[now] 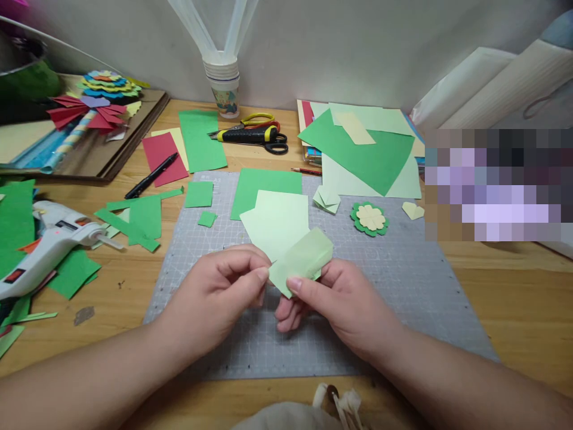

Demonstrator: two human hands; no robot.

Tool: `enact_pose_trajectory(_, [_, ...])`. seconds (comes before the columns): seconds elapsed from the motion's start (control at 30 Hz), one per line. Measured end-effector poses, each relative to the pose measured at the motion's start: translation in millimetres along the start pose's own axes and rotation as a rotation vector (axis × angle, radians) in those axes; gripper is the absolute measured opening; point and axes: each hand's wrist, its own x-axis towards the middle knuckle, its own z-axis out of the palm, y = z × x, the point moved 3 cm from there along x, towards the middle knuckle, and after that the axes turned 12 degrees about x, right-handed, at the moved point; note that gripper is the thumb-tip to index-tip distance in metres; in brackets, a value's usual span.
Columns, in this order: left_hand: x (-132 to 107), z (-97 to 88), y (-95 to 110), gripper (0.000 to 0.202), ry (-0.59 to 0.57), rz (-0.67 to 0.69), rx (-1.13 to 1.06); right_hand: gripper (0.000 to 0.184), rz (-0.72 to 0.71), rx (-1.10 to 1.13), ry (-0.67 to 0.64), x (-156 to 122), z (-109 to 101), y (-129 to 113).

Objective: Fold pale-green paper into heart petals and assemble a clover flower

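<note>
A folded piece of pale green paper [308, 257] is held up over the grey cutting mat [394, 322]. My left hand [228, 283] pinches its left corner between thumb and finger. My right hand [329, 292] grips the lower right part, thumb on top and fingers underneath. Just behind lie a flat pale green sheet [280, 221] and a darker green sheet [246, 188], partly covered by it. To the right on the mat are a folded pale green paper [326, 200] and a layered paper flower [369, 218], cream on green.
A white glue gun [54, 239] lies at left among green scraps [143, 221]. Behind the mat are a black pen [151, 176], a utility knife [246, 135], scissors [275, 143], stacked paper cups [224, 89] and a paper pile [371, 149]. A cream paper heart [412, 210] lies at right.
</note>
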Motion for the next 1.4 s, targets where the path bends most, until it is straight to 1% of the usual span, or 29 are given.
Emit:
enact_pose_trajectory(0.03, [0,-0.5,-1,0.031,0.009,-0.002,0.003,0.035,0.015,0.030,-0.006,0,0,0])
enact_pose_trajectory(0.1, [-1,-3.3,-1,0.022,0.095,0.050,0.051,0.035,0.064,0.106,-0.010,1,-1,2])
enact_pose_trajectory(0.13, [-3,-5.1,1,0.013,0.159,0.125,0.114,0.036,0.097,0.148,-0.017,2,-2,3])
enact_pose_trajectory(0.17, [-5,-6.4,5,0.006,0.219,0.231,0.202,0.036,0.134,0.189,-0.024,2,-2,4])
enact_pose_trajectory(0.2, [-8,-6.7,8,0.010,0.263,0.348,0.303,0.037,0.170,0.225,-0.032,2,-2,5])
enact_pose_trajectory(0.27, [-14,-4.7,15,0.020,0.288,0.551,0.494,0.036,0.226,0.289,-0.046,1,-2,7])
enact_pose_trajectory(0.3, [-17,-3.4,16,0.022,0.282,0.617,0.564,0.035,0.245,0.318,-0.047,1,-2,8])
enact_pose_trajectory(0.37, [-20,-1.9,18,0.021,0.285,0.683,0.651,0.034,0.268,0.369,-0.045,1,-1,8])
enact_pose_trajectory(0.5, [-23,-0.6,17,0.020,0.315,0.747,0.713,0.033,0.318,0.434,-0.053,0,1,10])
enact_pose_trajectory(0.57, [-24,0.0,17,0.021,0.320,0.759,0.729,0.033,0.340,0.456,-0.062,-1,2,11])
enact_pose_trajectory(0.73, [-30,3.1,16,0.019,0.295,0.783,0.793,0.032,0.395,0.475,-0.108,-2,4,12])
enact_pose_trajectory(0.8, [-30,4.0,18,0.018,0.300,0.786,0.803,0.030,0.405,0.489,-0.103,-3,5,11])
enact_pose_trajectory(0.9, [-27,3.4,19,0.018,0.342,0.774,0.808,0.026,0.426,0.512,-0.064,-4,5,11])
enact_pose_trajectory(0.97, [-25,2.9,19,0.016,0.359,0.811,0.821,0.025,0.440,0.509,-0.046,-5,5,10])
enact_pose_trajectory(1.1, [-25,1.3,19,0.011,0.361,0.925,0.826,0.019,0.432,0.479,-0.056,-6,7,9])
enact_pose_trajectory(1.2, [-27,-1.1,20,0.008,0.373,0.952,0.817,0.017,0.423,0.493,-0.043,-8,8,8])
enact_pose_trajectory(1.4, [-28,-2.7,19,0.013,0.370,0.946,0.810,0.022,0.566,0.506,-0.069,-11,8,9])
